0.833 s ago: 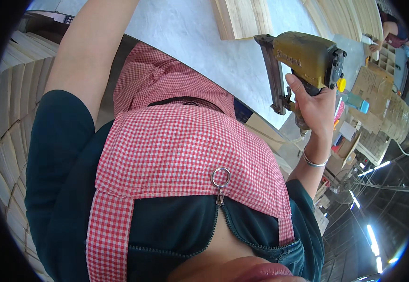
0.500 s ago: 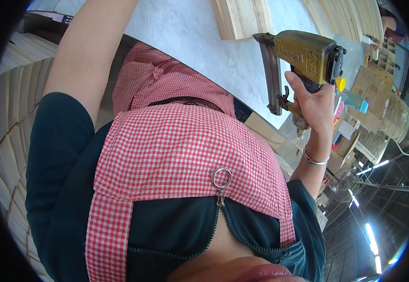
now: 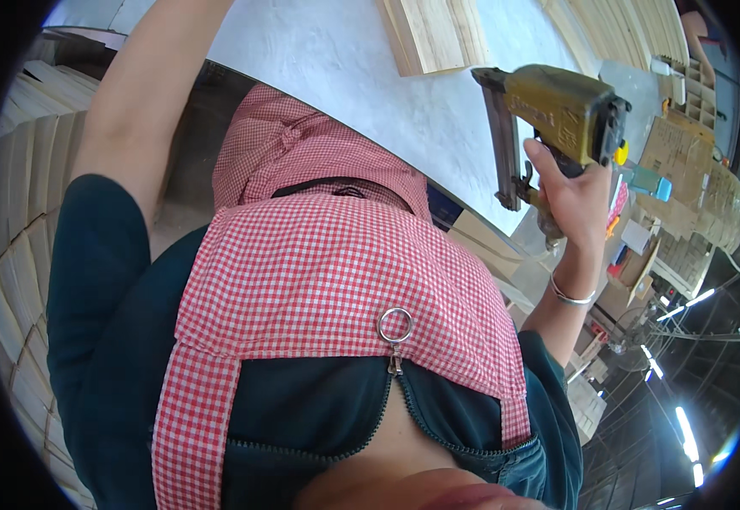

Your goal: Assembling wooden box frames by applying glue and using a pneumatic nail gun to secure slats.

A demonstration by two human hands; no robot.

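Note:
My right hand (image 3: 576, 194) is wrapped round the handle of a pneumatic nail gun (image 3: 557, 106) with a worn yellow-brown body and a dark magazine. The gun is raised over the right edge of the pale worktable (image 3: 327, 64). Its nose points left, close to the near end of a light wooden piece (image 3: 438, 38) made of boards; I cannot tell whether they touch. My left forearm reaches up past the top edge of the picture, so the left hand is out of sight.
Stacked wooden pieces (image 3: 26, 187) rise along the left side. More light wooden strips (image 3: 616, 30) lie at the far right of the table. Beyond them are a divided wooden tray (image 3: 694, 98), cardboard (image 3: 672, 161) and a blue-capped clear bottle (image 3: 649, 182). Part of another person shows at upper right.
The nail gun and my right hand have shifted slightly right and down in the picture. My left forearm has moved a little left. The grip on the gun is the same.

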